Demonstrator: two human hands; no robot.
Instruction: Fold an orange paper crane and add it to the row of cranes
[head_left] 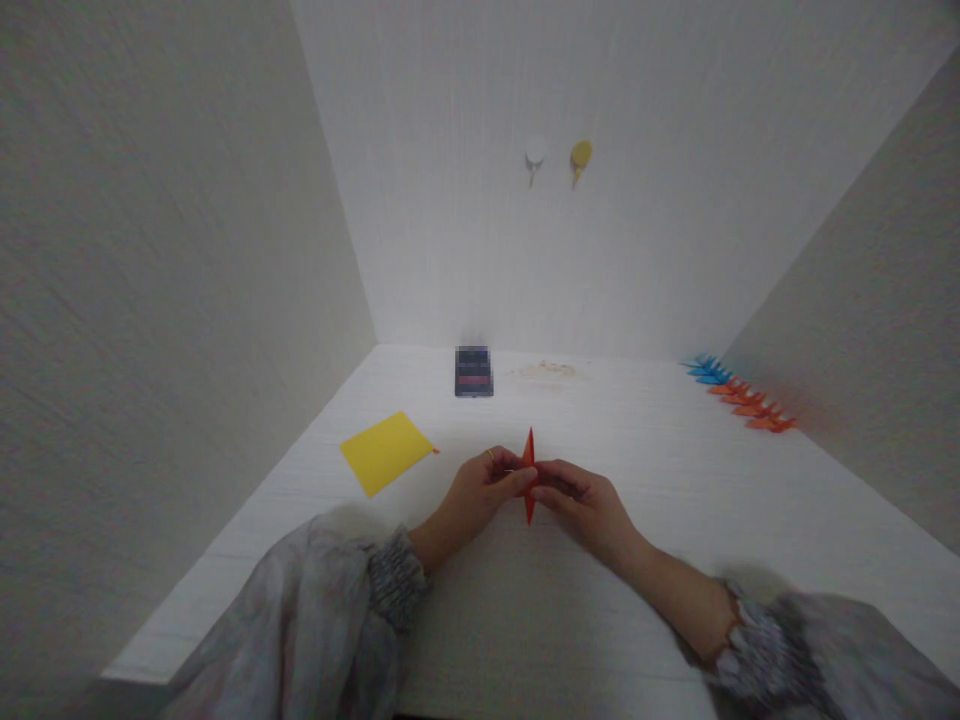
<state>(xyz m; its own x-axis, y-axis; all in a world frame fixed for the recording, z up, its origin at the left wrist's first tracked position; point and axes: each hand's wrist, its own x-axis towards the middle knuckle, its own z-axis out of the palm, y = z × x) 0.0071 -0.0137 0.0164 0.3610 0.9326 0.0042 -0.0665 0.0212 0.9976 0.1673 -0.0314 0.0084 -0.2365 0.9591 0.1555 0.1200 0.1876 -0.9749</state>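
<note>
A folded piece of red-orange paper [531,445] stands nearly edge-on between my hands, above the white table. My left hand [491,485] pinches it from the left, thumb in front and a ring on one finger. From the right, the fingertips and thumb of my right hand [581,495] close on the same paper. The fingers hide its middle, so its exact folds do not show. To the left lies a stack or sheet of yellow square paper [386,453], with a small orange tip [436,451] poking out at its right corner.
A dark phone-like device [473,372] with a blurred screen lies at the back by the wall. Along the right edge sits a row of folded blue paper pieces [709,370] and orange paper pieces [754,405]. White and yellow hooks [581,155] are on the back wall. Walls enclose three sides.
</note>
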